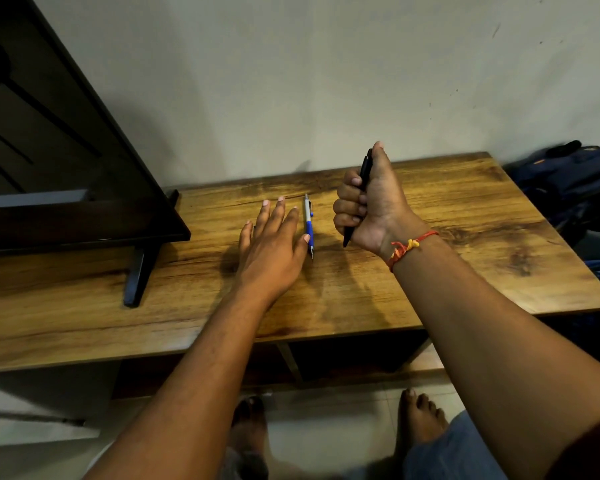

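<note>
The right hand is fisted around a slim black pen, lifted above the wooden table. The left hand, fingers flat and spread, rests beside a blue-and-silver pen not yet picked up.

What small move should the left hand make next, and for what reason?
Probably the left hand should close its thumb and forefinger on the blue pen and lift it. That hand is open, with straight fingers and its thumb right at the pen, which lies loose on the table. The right hand already grips the black pen, so it is not free.
</note>
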